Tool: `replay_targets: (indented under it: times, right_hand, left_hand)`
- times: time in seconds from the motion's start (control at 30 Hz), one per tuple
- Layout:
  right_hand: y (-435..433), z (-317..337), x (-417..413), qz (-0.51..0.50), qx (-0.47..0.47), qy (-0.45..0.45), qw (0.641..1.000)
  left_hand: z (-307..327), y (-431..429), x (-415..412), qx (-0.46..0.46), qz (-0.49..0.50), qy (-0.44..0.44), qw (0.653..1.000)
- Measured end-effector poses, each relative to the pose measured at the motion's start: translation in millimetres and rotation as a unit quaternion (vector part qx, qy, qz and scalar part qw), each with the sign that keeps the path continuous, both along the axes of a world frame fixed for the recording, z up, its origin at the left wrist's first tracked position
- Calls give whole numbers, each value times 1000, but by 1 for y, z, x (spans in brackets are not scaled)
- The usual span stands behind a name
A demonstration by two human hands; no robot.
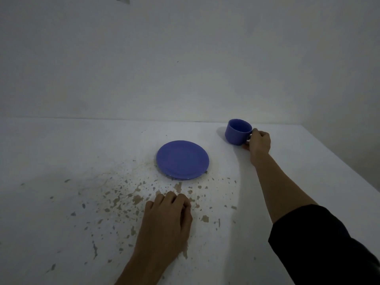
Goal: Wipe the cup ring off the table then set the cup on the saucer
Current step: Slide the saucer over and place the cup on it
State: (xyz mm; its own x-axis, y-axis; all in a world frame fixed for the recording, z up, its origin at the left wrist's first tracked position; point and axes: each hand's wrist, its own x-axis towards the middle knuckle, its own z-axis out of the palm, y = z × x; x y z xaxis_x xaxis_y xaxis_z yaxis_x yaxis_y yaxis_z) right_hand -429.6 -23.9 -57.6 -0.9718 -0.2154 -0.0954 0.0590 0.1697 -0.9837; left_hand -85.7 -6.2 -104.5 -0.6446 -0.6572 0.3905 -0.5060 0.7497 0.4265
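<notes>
A: Status?

B: Right hand point(259, 143) is closed on the handle of the blue cup point(238, 131), fingers pinched around it. Cup sits near the far right corner of the tabletop point(61, 145), upright. Can't tell if its base is touching the surface or just off it.

A: Saucer?

B: Blue saucer point(182, 159) lies flat around mid-tabletop, bare, well apart from the cup. So the placing step is not done.

A: Left hand?

B: Left hand point(167, 221) rests knuckles-up on the tabletop just on the near side of the saucer, fingers curled under. Whether it holds a cloth or anything at all, cannot tell: nothing shows past the fingers.

A: Ring wiped?

B: Can't confirm. No clear ring shape visible. The near half of the tabletop is covered in brown flecks and patches point(137, 199), densest between the left hand and the saucer's near edge. Could be spill, could be chipped paint. Light is dim.

A: Estimate?

B: Judging by the grip on the cup, likely at or near the cup transfer. What's left for sure: carry the cup toward the centre and set it on the saucer. Wipe result unverified.
</notes>
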Motion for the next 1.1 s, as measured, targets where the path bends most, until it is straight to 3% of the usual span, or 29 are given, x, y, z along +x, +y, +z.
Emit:
replay_targets:
  times: [0.37, 0.6, 0.83, 1.1]
  right_hand:
    - [27, -9, 66, 3, -36, 42, 998]
    - [28, -3, 127, 84, -76, 75, 991]
    - [16, -3, 163, 192, -4, 132, 973]
    - [7, -1, 170, 207, 43, 153, 965]
  left_hand:
    - [4, 3, 2, 9, -4, 9, 1000]
    - [6, 4, 5, 9, -1, -1, 1000]
    - [7, 5, 4, 9, 10, -6, 1000]
    - [6, 4, 4, 6, 11, -1, 1000]
